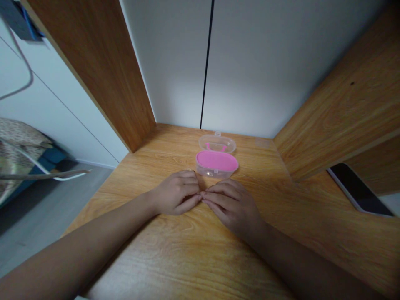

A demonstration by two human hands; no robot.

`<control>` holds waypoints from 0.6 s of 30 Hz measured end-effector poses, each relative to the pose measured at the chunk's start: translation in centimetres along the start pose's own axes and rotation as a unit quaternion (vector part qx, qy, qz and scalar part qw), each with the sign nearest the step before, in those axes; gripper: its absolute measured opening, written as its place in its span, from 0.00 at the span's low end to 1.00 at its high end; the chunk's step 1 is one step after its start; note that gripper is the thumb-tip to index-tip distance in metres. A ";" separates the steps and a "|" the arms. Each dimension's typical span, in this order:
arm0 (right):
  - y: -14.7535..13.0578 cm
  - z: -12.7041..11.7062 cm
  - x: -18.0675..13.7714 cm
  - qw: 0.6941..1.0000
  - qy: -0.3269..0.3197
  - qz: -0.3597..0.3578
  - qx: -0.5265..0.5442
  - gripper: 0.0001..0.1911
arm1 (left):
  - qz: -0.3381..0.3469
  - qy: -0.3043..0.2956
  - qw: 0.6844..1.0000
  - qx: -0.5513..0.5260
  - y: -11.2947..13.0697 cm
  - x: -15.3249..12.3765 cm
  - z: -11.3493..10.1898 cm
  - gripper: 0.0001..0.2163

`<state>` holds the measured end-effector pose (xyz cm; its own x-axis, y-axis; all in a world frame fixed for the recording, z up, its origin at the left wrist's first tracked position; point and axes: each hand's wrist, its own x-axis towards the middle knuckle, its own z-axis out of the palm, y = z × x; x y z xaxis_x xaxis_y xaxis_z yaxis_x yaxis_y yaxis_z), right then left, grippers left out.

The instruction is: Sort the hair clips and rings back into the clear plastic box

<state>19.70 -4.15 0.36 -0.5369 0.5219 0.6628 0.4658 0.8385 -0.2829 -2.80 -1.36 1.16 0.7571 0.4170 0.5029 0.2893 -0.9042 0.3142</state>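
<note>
My left hand (179,192) rests on the wooden table with its fingers curled and thumb pressed to the forefinger. Opposite it, my right hand (233,205) is closed in a pinch, its fingertips meeting those of the left. Whatever lies between the fingertips is too small to make out. Just beyond both hands stands a clear plastic case (225,172) with a pink oval tray (217,160) in its top. Its transparent lid (230,143) with a pink handle is folded back behind it.
The table (175,258) is bounded by a pale wall panel (243,83) at the back and wooden boards at both sides. A dark-screened phone (359,189) lies at the right. A small clear piece (262,143) sits near the back right corner.
</note>
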 end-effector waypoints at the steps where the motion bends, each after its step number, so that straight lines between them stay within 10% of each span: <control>1: 0.1 0.0 0.0 1.000 0.001 0.001 -0.002 0.07 | 0.001 -0.002 1.000 -0.001 0.0 0.0 0.0 0.09; 18: 0.1 0.0 0.1 1.000 0.022 0.008 0.003 0.08 | 0.031 0.025 0.999 0.005 0.1 -0.1 0.1 0.07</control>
<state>19.67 -4.05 0.38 -0.4981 0.5289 0.6871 0.4709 0.8304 -0.2978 -2.82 -1.48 1.06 0.7435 0.3648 0.5604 0.2498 -0.9289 0.2734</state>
